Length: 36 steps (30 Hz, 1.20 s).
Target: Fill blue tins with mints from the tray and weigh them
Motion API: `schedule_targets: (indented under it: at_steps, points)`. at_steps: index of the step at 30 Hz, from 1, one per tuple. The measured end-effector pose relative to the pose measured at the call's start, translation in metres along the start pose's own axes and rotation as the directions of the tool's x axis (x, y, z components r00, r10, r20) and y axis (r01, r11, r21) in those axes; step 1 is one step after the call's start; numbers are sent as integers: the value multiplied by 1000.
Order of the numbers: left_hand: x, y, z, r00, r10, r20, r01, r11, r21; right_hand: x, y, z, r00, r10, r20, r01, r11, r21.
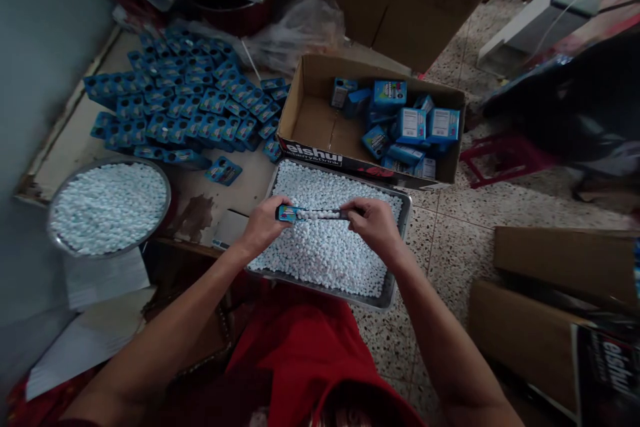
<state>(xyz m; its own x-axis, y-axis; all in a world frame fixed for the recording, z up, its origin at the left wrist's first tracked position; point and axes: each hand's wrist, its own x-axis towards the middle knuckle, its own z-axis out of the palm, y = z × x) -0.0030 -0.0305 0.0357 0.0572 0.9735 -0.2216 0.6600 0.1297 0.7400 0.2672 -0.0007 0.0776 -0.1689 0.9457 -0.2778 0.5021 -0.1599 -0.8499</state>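
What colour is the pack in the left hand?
The pack in the left hand is mostly blue, shown best in the head view.

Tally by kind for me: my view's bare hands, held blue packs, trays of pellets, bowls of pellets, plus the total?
Left hand and right hand: 2
Held blue pack: 1
Pellet tray: 1
Pellet bowl: 1
Total: 5

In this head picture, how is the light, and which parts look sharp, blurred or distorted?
Head view: dim, cool light, with the dark cloth at right sunk in shadow; head view: left hand, right hand and the white pellets below them fairly clear; head view: papers at lower left soft; head view: wide-angle stretching toward the edges.
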Motion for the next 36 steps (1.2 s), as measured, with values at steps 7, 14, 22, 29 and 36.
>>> schedule_targets:
  at_steps: [7,14,22,29,36]
  points:
    - [1,-3,5,1000,-6,26,7,999,-50,-8,-25,-15,1000,-13,-24,12,999,-47]
    - [8,5,9,996,-49,80,64,979,-191,-37,43,-24,943,333,-12,-299,861,411]
    - [20,5,24,953,-153,263,255,873,-416,-54,61,-26,922,387,-33,-325,816,478]
    - [27,-3,42,937,-141,320,293,817,-497,-56,78,-37,876,474,-87,-374,783,498]
    - [30,-22,32,963,-189,191,257,853,-455,-56,77,-41,895,446,-24,-355,744,566]
